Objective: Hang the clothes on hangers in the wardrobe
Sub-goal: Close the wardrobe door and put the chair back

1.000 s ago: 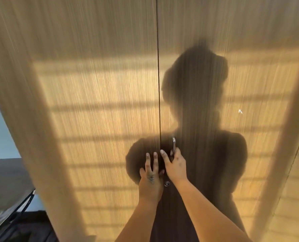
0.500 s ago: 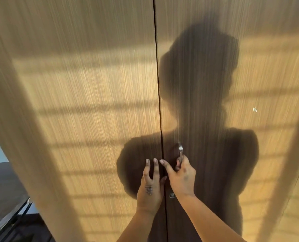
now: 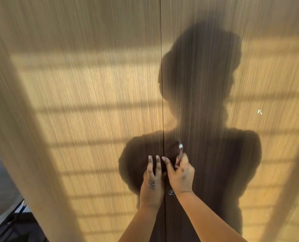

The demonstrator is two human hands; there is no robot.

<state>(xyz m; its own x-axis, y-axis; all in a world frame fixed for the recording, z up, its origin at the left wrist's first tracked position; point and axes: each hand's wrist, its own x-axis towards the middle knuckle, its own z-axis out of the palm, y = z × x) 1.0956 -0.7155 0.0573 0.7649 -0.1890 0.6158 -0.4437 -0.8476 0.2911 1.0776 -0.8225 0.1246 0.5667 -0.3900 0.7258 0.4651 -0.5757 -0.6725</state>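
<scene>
Your wardrobe (image 3: 93, 102) fills the frame, both doors closed. At lower centre, your right hand (image 3: 181, 177) grips the metal handle (image 3: 180, 149) on the right door; your left hand (image 3: 152, 184) lies flat, fingers straight, against the left door beside the seam. A keyhole (image 3: 171, 192) sits just below.

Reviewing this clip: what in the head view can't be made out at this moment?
- Wardrobe inside, clothes and hangers: hidden behind the closed left door and right door.
- Lower part of the metal handle: covered by the right hand gripping it.
- Left hand: palm faces the door, contact unseen.
- Dark object at bottom left: cut off by the frame edge, unidentifiable.
- Keyhole: too small for detail.
</scene>
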